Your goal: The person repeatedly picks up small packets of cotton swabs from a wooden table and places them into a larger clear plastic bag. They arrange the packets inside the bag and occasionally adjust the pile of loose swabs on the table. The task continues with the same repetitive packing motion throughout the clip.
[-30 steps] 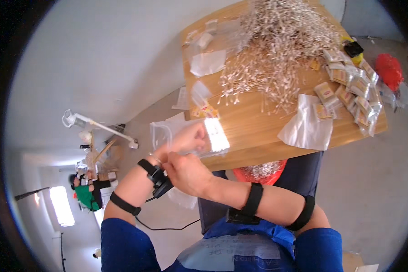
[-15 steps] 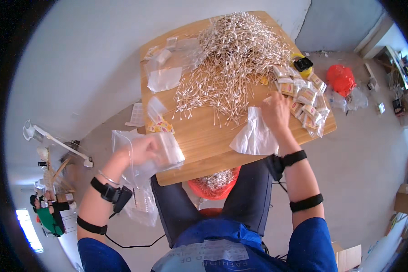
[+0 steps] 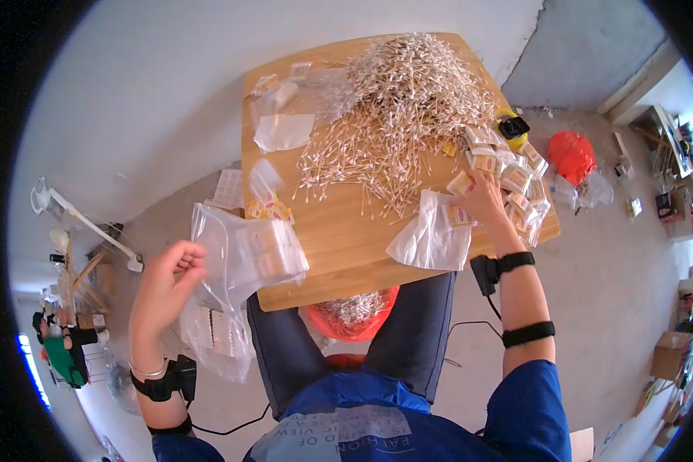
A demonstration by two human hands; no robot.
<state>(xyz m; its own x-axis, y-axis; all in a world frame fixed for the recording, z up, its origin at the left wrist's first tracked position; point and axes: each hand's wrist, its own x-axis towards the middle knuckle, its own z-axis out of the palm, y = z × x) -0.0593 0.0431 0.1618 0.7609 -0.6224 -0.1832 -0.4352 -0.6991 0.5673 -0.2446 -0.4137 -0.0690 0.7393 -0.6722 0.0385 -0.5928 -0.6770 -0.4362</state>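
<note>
My left hand [image 3: 169,281] is raised beside the table's left edge, its fingers loosely bent, the thumb apart, nothing in it. Right of it, a clear plastic bag [image 3: 235,250] with small packs inside lies over the table's left front corner and hangs down. My right hand [image 3: 487,202] reaches into the small packs of cotton swabs [image 3: 518,179] on the right side, its fingers bent down onto them. One pack [image 3: 460,182] lies against its fingertips, another [image 3: 460,216] beside its palm on a white plastic bag [image 3: 427,242]. A big heap of loose cotton swabs [image 3: 408,92] covers the far middle.
Clear bags [image 3: 285,132] lie at the table's far left, yellow printed wrappers [image 3: 269,208] nearer. A yellow tape roll [image 3: 510,123] with a black device sits at the right edge. A red bag of swabs [image 3: 354,314] is between my legs; another red bag [image 3: 571,154] is on the floor.
My left hand has come away from the clear bag, moving left. My right hand has shifted slightly right and down, and two small packs now show beside it near the white bag.
</note>
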